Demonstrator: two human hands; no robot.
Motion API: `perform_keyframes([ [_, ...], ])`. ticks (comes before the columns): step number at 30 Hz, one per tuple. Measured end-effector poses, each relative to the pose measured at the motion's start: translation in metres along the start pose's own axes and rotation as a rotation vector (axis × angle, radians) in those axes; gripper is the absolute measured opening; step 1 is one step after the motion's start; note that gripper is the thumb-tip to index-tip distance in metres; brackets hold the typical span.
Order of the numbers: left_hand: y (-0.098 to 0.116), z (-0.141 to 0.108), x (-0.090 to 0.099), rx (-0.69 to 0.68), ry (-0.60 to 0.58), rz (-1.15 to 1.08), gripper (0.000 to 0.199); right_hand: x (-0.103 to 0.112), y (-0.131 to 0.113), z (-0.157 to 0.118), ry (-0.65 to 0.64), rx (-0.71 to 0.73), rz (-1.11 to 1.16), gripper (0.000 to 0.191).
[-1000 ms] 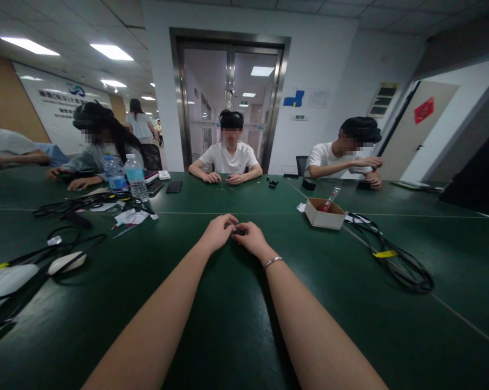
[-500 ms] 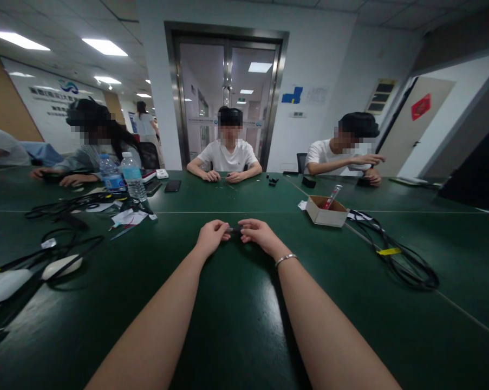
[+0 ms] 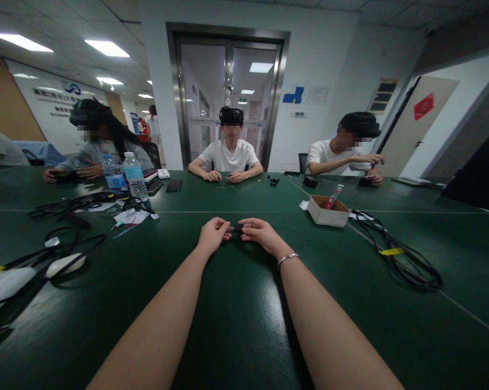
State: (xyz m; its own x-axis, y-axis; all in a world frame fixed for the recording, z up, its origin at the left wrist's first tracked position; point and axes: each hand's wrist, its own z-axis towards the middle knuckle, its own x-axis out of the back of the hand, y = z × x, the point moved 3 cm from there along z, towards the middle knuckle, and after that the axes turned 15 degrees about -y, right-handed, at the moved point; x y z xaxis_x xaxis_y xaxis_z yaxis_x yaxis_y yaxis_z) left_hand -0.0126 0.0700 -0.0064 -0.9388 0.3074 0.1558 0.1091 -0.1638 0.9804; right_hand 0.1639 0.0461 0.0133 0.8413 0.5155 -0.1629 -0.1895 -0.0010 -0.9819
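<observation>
A small dark, slim object (image 3: 236, 229) lies level between my two hands, just above the green table (image 3: 236, 303). My left hand (image 3: 214, 236) pinches its left end between thumb and fingers. On its right end my right hand (image 3: 262, 236) has closed thumb and fingertips; a metal bracelet (image 3: 288, 259) circles that wrist. The object's ends are hidden by my fingertips, and it is too small to identify.
An open cardboard box (image 3: 328, 212) holding a clear tube stands right of centre. Coiled black cables (image 3: 410, 265) lie beyond it. Leftward are more cables, papers (image 3: 131, 216) and water bottles (image 3: 135, 176). Three people sit across the table.
The view has shifted slightly, moving the surroundings a little to the right. Both hands keep their hold. The person at the left has moved their hands and head.
</observation>
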Motion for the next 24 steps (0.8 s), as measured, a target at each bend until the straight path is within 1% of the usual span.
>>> perform_keyframes([
  [3,0.003,-0.001,-0.001,0.006,0.010,0.009,0.018,0.001,0.001,0.000,0.016,-0.007,-0.002,0.026],
  [8,0.006,-0.004,0.000,0.008,0.030,0.029,0.016,0.001,0.001,0.002,0.018,-0.037,-0.013,0.026],
  [16,0.013,-0.010,0.000,0.018,0.057,0.110,0.024,-0.001,0.000,0.001,0.017,-0.024,-0.007,0.028],
  [20,0.012,-0.009,-0.002,0.009,0.069,0.078,0.027,0.000,0.001,0.001,0.011,-0.016,-0.006,0.029],
  [24,0.012,-0.007,-0.003,0.014,0.043,0.004,0.025,0.001,0.001,0.000,0.023,-0.024,-0.006,0.029],
])
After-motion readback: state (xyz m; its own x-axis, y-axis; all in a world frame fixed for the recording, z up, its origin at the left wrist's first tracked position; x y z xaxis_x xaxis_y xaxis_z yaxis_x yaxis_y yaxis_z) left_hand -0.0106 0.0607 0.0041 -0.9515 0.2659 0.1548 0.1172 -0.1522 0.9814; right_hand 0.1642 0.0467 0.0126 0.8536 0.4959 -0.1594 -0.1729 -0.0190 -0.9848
